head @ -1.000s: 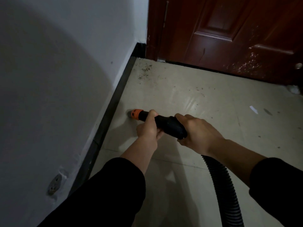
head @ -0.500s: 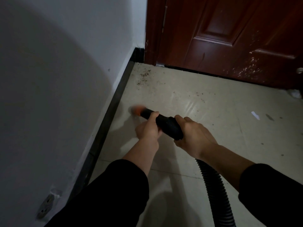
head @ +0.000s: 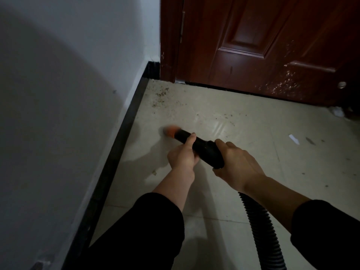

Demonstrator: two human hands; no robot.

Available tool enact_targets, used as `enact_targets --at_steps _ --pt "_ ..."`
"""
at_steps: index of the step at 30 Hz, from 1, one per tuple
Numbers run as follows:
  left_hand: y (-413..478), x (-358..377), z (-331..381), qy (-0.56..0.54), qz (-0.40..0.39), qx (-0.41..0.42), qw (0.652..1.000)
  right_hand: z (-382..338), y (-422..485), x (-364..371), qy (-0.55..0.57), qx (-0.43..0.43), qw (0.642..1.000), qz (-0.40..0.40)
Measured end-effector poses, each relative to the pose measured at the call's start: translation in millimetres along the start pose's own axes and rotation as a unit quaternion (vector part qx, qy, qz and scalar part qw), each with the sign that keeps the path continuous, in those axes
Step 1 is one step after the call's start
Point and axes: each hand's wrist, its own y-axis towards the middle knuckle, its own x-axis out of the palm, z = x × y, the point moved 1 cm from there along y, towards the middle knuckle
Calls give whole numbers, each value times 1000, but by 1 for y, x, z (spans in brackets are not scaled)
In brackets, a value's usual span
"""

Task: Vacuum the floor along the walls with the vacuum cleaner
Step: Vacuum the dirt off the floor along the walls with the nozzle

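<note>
left hand [head: 183, 154] grips black nozzle tube [head: 202, 147] at fwd section, fingers wrapped; right hand [head: 237, 164] grips rear collar where ribbed hose [head: 261, 227] joins. orange tip [head: 170, 131], blurred, low over floor [head: 214, 114] near black skirting [head: 120, 145] at floor's left edge; debris [head: 161, 94] in far-left corner by door [head: 272, 45]

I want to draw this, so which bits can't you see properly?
All in the head view:
1. Orange nozzle tip: blur hides its shape.
2. Hose: cut off by the bottom edge; the vacuum's body is out of frame.
3. Left hand: its fingers curl behind the black tube.
4. White scrap: too small to identify.
</note>
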Motion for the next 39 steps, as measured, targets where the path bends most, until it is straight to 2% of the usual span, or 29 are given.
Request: enact_targets --at_steps 24,31,39 --pt "28 76 -7 24 -57 -26 998 57 42 -26 -34 61 998 4" --pt "35 98 -12 36 -43 -20 998 78 55 -30 5 86 996 4" --pt "39 120 -34 36 -35 4 999 120 57 -18 70 65 995 17"
